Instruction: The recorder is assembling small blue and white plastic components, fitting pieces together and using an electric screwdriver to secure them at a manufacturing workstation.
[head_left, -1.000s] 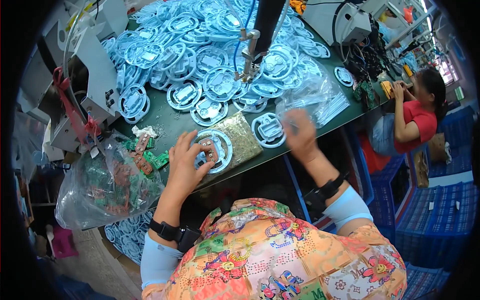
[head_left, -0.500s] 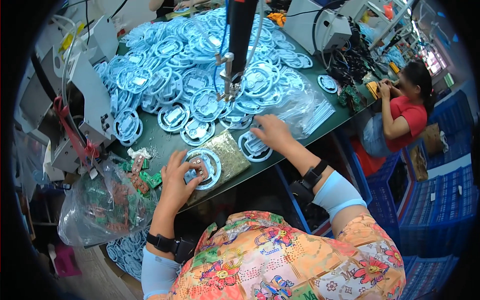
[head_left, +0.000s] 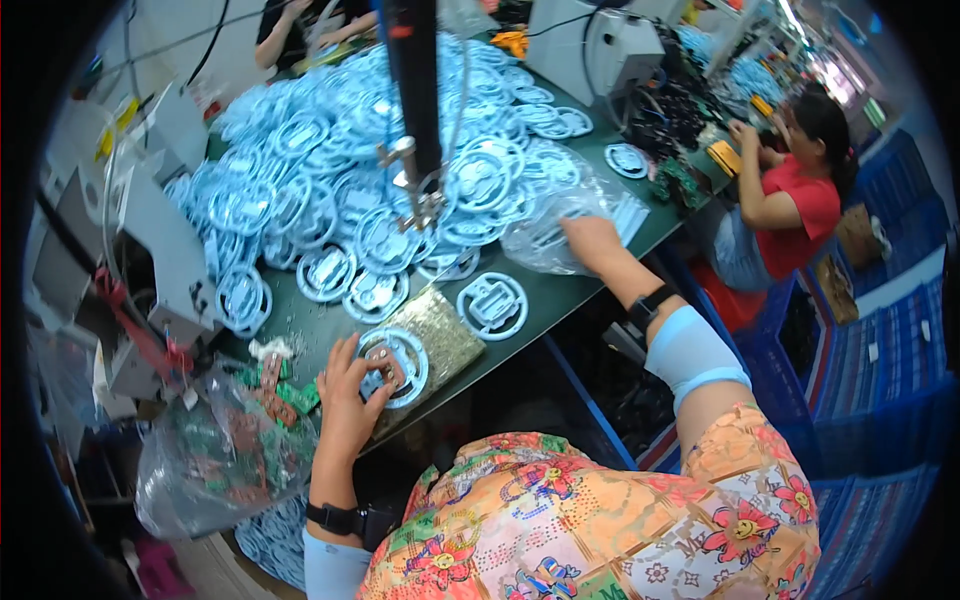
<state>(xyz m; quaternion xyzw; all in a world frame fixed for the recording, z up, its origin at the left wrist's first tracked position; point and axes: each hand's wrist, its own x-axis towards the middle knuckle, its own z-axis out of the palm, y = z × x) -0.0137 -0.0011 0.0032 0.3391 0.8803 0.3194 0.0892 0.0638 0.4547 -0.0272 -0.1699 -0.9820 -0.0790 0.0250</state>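
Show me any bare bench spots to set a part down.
Bare green table between the lone ring and the clear bag, under the right hand. The far half is crowded with the blue ring pile. The left hand holds a ring on the pad.

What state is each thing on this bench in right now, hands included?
Left hand: grip on the small brown part, pressed onto the ring.
Light blue ring: flat on the gold pad, under the left hand.
Gold pad: flat at the table's near edge.
Right hand: stretched out, touching the clear bag.
Clear bag: crumpled, lying on the table.
Second ring: flat, untouched.
Hanging driver: upright, unheld.
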